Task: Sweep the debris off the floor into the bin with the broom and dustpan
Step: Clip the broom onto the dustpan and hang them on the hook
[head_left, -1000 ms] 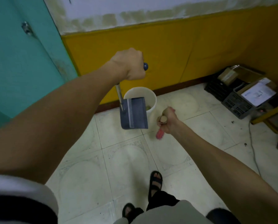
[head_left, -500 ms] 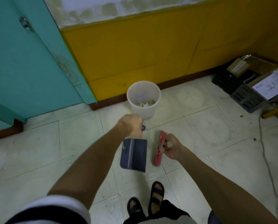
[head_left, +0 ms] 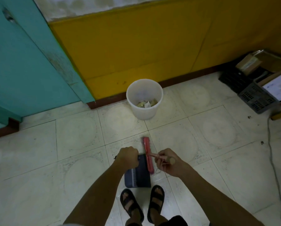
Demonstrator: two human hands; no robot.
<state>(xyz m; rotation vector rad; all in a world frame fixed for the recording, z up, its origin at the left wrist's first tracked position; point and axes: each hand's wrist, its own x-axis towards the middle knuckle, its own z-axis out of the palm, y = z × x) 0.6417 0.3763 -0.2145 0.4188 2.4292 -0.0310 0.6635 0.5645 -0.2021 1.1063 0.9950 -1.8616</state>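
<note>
My left hand [head_left: 128,156] grips the handle of a dark blue dustpan [head_left: 139,174], which hangs low just in front of my sandalled feet. My right hand [head_left: 166,162] is closed around the wooden handle of a broom with a red head [head_left: 148,154]; the head lies along the dustpan's right edge. A white round bin [head_left: 144,98] stands against the yellow wall beyond the hands, with scraps of debris [head_left: 147,103] at its bottom. Fine dark specks dot the pale floor tiles [head_left: 81,132] around the bin and broom.
A teal door [head_left: 22,62] and its frame are at the left. Black crates with cardboard boxes [head_left: 258,88] sit at the right wall. A cable [head_left: 271,152] runs along the floor at the right.
The dustpan went from tipped high over the bin down to near the floor by my feet. The broom came down beside it, and the view drew back from the bin.
</note>
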